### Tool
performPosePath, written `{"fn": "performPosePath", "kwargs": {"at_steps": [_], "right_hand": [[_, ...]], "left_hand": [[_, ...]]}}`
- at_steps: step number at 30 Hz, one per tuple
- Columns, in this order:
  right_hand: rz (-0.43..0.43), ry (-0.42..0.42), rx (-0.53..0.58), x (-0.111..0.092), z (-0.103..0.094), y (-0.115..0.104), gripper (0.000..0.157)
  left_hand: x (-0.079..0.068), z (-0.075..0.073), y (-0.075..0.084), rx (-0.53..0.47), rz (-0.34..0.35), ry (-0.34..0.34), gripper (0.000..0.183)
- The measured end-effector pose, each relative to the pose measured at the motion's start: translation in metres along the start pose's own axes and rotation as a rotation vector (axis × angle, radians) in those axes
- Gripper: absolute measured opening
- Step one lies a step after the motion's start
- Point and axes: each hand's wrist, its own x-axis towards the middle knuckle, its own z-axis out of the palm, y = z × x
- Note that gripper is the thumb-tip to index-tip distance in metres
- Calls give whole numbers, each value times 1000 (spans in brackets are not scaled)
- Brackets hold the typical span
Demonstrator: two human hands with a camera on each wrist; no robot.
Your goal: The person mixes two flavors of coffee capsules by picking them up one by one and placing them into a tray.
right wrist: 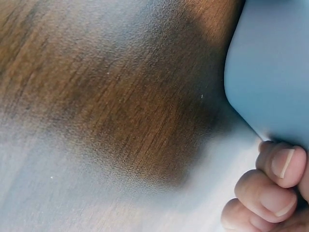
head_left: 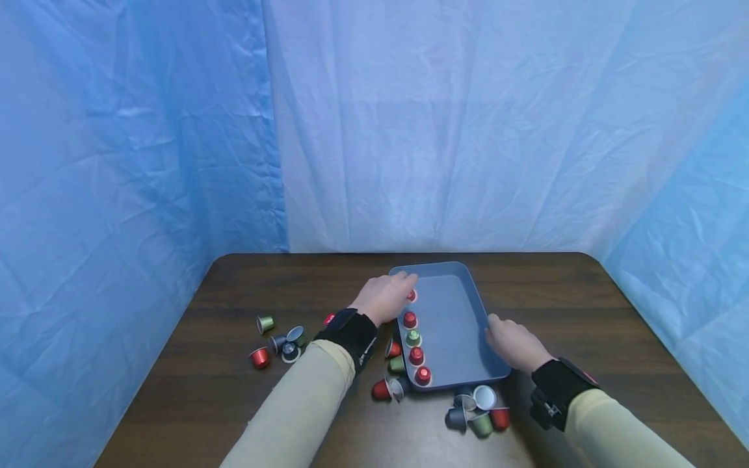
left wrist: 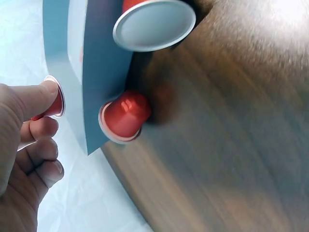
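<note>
My left hand (head_left: 386,298) reaches over the far left part of the blue-grey tray (head_left: 450,325). Its thumb and fingers pinch a red coffee capsule (left wrist: 59,104) by the rim, just above the tray's wall in the left wrist view. Along the tray's left side stand a red capsule (head_left: 409,320), a green capsule (head_left: 413,338) and two more red ones in a row. My right hand (head_left: 517,344) grips the tray's right edge, its curled fingers (right wrist: 268,195) at the rim in the right wrist view.
Loose capsules lie on the brown wooden table (head_left: 222,403): a left group around a red capsule (head_left: 260,357), several by the tray's left wall, including a tipped red capsule (left wrist: 126,118), and a cluster with a green capsule (head_left: 481,425) before the tray. Blue sheeting (head_left: 409,130) hangs behind.
</note>
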Motion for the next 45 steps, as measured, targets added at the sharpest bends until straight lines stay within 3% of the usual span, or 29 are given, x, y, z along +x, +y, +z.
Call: {"fn": "performPosePath", "kwargs": {"at_steps": [8,14,20,26,35,45], "right_hand": [[-18,14,-2,-2,2,1,15],[-6,5,3,-2,1,1,15],[-12,10,9,-2,1,1,15],[-14,13,4,-1,1,1,15],[-34,26,8,0,2,4,14],[-29,26,8,-1,3,6,14]], "left_hand": [[1,15,4,41,-36,22,27],[1,19,5,69,-108,-14,34],[4,19,11,76,-162,-43,16],[8,18,14,75,-193,-107,16],[7,16,12,35,-187,-105,12],[-12,-9,8,32,-106,-78,18]]}}
